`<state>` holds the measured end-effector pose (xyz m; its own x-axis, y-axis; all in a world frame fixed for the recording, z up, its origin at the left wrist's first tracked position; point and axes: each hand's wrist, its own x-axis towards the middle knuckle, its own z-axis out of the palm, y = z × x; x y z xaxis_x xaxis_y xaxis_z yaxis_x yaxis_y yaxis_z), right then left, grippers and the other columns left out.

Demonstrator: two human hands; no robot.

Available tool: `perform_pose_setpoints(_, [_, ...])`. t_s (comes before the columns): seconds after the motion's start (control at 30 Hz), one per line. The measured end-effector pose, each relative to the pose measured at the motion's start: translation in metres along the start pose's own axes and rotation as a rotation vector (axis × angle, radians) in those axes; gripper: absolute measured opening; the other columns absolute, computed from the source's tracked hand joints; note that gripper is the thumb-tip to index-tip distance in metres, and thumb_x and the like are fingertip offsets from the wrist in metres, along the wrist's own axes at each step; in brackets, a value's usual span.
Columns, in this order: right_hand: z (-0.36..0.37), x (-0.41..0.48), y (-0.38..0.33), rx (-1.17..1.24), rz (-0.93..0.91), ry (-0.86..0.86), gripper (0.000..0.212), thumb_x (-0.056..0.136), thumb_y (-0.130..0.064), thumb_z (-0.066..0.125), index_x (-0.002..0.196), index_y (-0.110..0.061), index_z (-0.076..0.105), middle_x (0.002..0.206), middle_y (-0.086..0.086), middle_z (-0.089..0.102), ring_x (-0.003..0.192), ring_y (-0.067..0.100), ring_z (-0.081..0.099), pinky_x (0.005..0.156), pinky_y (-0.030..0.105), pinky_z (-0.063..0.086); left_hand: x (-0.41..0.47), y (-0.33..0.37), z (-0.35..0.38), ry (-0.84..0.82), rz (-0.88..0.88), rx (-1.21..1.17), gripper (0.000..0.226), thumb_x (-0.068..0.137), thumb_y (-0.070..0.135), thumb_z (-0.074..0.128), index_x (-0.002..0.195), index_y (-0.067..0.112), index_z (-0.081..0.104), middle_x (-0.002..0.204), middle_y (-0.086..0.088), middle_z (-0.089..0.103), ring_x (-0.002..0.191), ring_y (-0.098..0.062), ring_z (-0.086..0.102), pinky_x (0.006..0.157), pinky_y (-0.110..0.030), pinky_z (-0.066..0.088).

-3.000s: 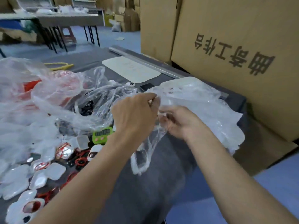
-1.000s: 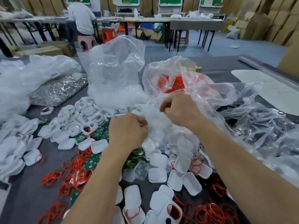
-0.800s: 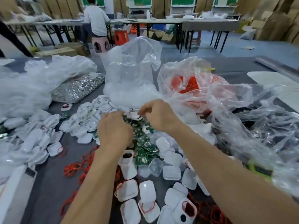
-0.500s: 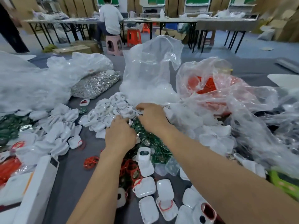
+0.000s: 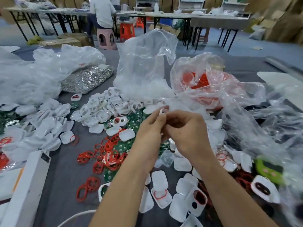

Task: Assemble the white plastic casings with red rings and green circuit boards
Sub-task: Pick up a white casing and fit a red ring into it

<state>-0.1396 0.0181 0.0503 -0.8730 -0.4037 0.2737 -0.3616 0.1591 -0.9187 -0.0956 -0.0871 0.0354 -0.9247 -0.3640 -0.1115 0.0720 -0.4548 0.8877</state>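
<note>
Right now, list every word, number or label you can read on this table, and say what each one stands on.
No text here can be read.
white box: a small dark mark near its top corner, too small to read.
green timer: face blurred, no digits legible.
green circuit boards: any print on them is too small to tell.

A factory assembly workshop: long tables (image 5: 218,22) across the frame's top, stacked cardboard boxes (image 5: 287,17) upper right, heaps of white casings (image 5: 105,108) at centre.
</note>
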Motion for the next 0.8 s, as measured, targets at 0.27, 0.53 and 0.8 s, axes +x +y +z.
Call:
perform_pose_setpoints(0.27, [-0.056,-0.046,0.028,-0.356,0.156,0.022,0.024,0.084,-0.008,0.075,0.079,-0.03,0.081,0.064,-0.025,0.07,0.058,-0.007,0.064,0.055,0.01,0.047,-0.012,0.001,-0.016,0.212,-0.004,-0.193,0.017,0.106,0.013,0.051,0.108,0.008,0.067,0.09,-0.006,0.075,0.076,-0.014,0.071,0.074,-0.026,0.061])
perform_pose_setpoints(0.53, [-0.052,-0.047,0.02,-0.574,0.176,-0.281,0.03,0.079,-0.006,0.072,0.088,-0.033,0.078,0.077,-0.021,0.066,0.067,-0.008,0.057,0.06,0.005,0.04,-0.027,-0.023,-0.004,0.13,0.028,0.018,0.022,0.094,0.0,0.067,0.112,0.012,0.066,0.105,-0.015,0.07,0.083,-0.018,0.072,0.074,-0.03,0.061])
perform_pose_setpoints(0.8, [-0.112,-0.05,0.029,-1.072,0.366,-0.179,0.017,0.086,-0.021,0.073,0.098,-0.032,0.075,0.103,-0.002,0.075,0.094,0.023,0.068,0.083,0.039,0.06,-0.033,-0.048,0.017,-0.128,-0.049,0.094,0.03,0.101,0.005,0.058,0.117,0.024,0.076,0.102,-0.009,0.073,0.09,-0.018,0.073,0.074,-0.03,0.06])
